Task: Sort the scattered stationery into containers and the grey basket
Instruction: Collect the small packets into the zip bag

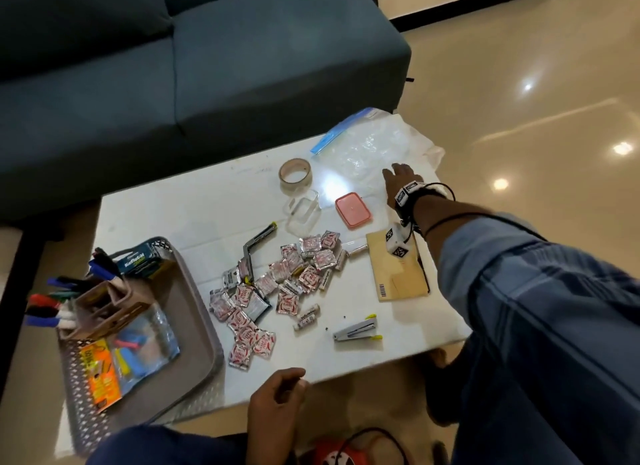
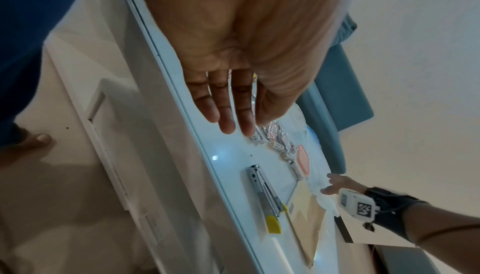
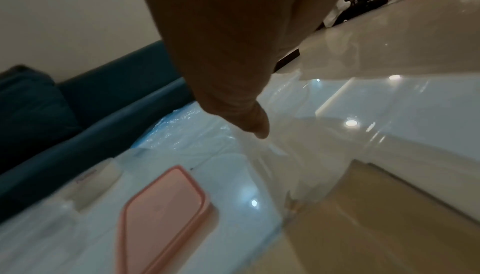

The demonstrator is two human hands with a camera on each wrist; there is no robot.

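Head view: right hand (image 1: 398, 180) at upper right, grip spread over clear zip bag (image 1: 367, 149). Left hand (image 1: 277, 395) low centre, fingers relaxed, holding nothing, off counter (image 1: 194, 205).

Right hand (image 1: 398, 179) outstretched, fingers spread — left hand (image 1: 277, 392) low, relaxed.
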